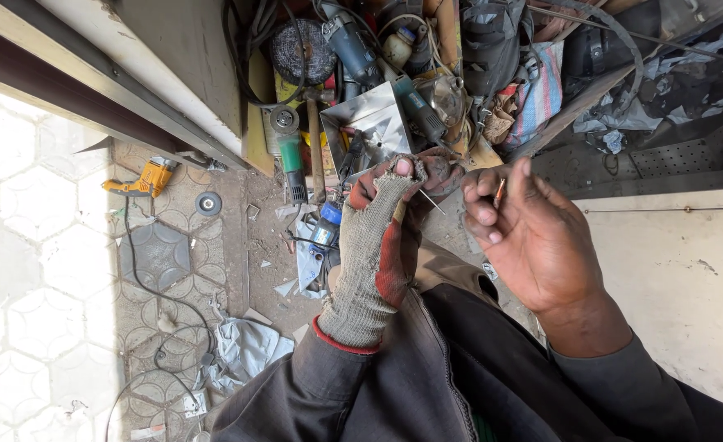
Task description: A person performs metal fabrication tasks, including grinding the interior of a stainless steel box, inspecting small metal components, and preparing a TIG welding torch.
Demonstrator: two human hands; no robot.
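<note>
Left hand (386,237): worn grey knit glove, red palm patches, red cuff edge, fingertips torn through. Right hand (533,237): bare. Both sleeves dark charcoal jacket fabric.

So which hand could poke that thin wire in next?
Probably the left hand, in the worn glove: its fingertips already pinch the thin wire. The bare right hand holds a small reddish stick.

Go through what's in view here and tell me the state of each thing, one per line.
Left hand: in a worn glove with bare fingertips, pinching a thin metal rod.
Right hand: bare, fingers curled around a small reddish stick.
Yellow drill: lying on its side on the tiles, untouched.
Green angle grinder: lying on the ground, untouched.
Grinding disc: loose, flat on the floor.
</note>
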